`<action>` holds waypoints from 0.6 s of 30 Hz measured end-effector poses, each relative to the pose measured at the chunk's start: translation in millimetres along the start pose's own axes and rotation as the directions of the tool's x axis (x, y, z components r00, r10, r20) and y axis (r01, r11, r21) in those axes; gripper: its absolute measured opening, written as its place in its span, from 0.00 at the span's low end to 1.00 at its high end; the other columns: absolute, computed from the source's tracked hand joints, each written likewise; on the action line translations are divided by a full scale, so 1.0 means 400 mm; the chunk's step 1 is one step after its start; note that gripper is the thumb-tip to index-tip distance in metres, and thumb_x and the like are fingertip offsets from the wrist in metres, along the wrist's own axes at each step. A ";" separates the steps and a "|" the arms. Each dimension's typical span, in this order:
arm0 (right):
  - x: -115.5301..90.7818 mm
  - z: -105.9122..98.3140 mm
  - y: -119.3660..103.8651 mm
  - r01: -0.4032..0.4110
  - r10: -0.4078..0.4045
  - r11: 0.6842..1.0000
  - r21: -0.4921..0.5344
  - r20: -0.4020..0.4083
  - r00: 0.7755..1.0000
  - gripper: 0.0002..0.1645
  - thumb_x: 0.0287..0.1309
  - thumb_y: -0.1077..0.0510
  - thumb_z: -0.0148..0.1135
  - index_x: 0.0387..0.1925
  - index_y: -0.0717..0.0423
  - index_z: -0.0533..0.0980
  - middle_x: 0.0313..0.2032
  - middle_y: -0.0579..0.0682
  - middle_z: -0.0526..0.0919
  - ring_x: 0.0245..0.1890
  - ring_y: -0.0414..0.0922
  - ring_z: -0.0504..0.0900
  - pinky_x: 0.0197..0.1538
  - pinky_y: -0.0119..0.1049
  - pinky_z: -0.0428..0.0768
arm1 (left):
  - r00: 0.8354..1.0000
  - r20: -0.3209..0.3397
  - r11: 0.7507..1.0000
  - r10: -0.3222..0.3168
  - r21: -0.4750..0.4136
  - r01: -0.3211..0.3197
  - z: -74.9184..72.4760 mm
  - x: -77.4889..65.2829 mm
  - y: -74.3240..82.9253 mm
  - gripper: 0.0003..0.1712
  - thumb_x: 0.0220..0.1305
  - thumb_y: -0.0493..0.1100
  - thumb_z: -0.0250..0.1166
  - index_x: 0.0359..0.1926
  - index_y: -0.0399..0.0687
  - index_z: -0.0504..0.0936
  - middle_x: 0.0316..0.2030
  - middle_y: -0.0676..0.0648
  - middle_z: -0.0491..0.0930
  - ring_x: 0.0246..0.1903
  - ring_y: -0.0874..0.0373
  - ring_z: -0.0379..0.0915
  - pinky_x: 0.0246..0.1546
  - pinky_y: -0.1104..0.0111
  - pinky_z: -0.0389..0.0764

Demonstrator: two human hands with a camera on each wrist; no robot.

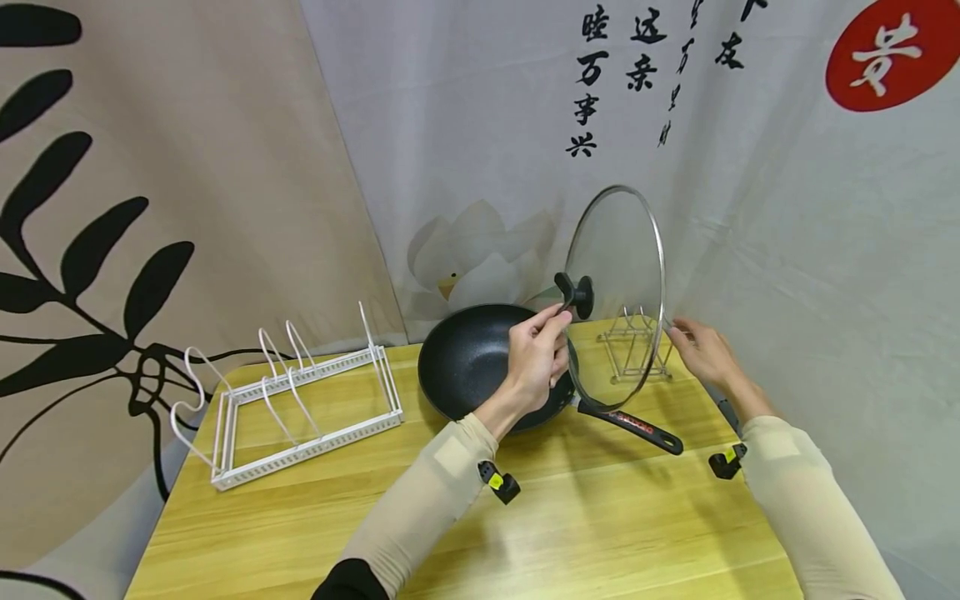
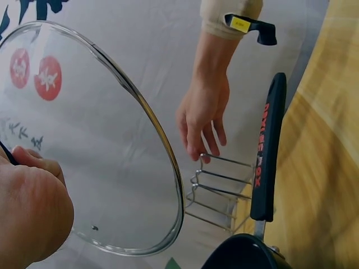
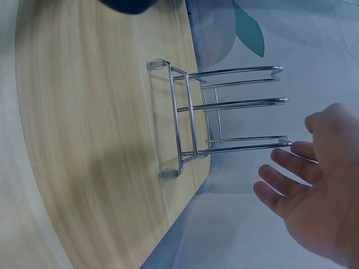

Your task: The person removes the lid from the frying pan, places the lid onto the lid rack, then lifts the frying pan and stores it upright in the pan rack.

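Head view: 1 glass lid (image 1: pixel 618 279), 1 black frying pan (image 1: pixel 474 358), 2 racks: white rack (image 1: pixel 307 449), wire rack (image 3: pixel 241 105). Left hand (image 1: pixel 536 352) has fingers curled around the lid's black knob (image 1: pixel 582 297), lid on edge in the air between pan and right hand (image 1: pixel 702 356), whose fingers are loosely extended, empty, by the wire rack, contact unclear. Red lettering (image 1: pixel 632 424) on pan handle (image 1: pixel 663 438) unreadable; backdrop (image 1: pixel 480 108) columns read 睦万事兴 and 远亲.
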State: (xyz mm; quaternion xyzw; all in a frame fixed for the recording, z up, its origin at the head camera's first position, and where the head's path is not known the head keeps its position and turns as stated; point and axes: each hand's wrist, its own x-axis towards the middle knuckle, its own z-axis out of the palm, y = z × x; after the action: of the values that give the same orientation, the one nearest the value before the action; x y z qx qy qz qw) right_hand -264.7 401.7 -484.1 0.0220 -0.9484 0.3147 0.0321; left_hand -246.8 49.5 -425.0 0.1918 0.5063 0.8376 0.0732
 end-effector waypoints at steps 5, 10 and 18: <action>0.005 0.001 0.006 0.022 -0.023 1.000 -0.012 -0.023 0.999 0.36 0.94 0.48 0.38 0.81 0.72 0.66 0.73 0.80 0.75 0.70 0.78 0.77 0.70 0.77 0.77 | 1.000 -0.003 1.000 -0.005 0.005 0.005 0.006 0.003 -0.003 0.23 0.86 0.46 0.61 0.70 0.38 0.82 0.14 0.61 0.61 0.09 0.67 0.54 0.09 0.74 0.59; 0.014 0.005 0.007 0.020 -0.019 1.000 0.016 -0.044 0.999 0.34 0.93 0.48 0.40 0.77 0.72 0.72 0.65 0.78 0.83 0.64 0.75 0.83 0.64 0.73 0.82 | 1.000 -0.008 1.000 0.002 0.002 -0.002 0.012 0.009 -0.007 0.23 0.86 0.46 0.61 0.70 0.38 0.82 0.14 0.61 0.60 0.09 0.67 0.53 0.08 0.74 0.59; 0.031 0.010 0.012 -0.021 0.023 0.999 0.047 -0.059 0.998 0.32 0.93 0.49 0.41 0.70 0.72 0.78 0.55 0.74 0.88 0.56 0.70 0.89 0.56 0.64 0.88 | 1.000 -0.002 1.000 0.003 0.006 -0.003 0.018 0.019 -0.015 0.21 0.86 0.45 0.60 0.69 0.37 0.83 0.15 0.61 0.60 0.09 0.68 0.53 0.09 0.74 0.58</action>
State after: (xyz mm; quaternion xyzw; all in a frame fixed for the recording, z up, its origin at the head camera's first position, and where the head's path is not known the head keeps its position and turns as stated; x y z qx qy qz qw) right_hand -277.4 402.8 -489.4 0.0028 -0.9396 0.3376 0.0565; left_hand -251.1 60.7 -425.2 0.1920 0.5085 0.8364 0.0710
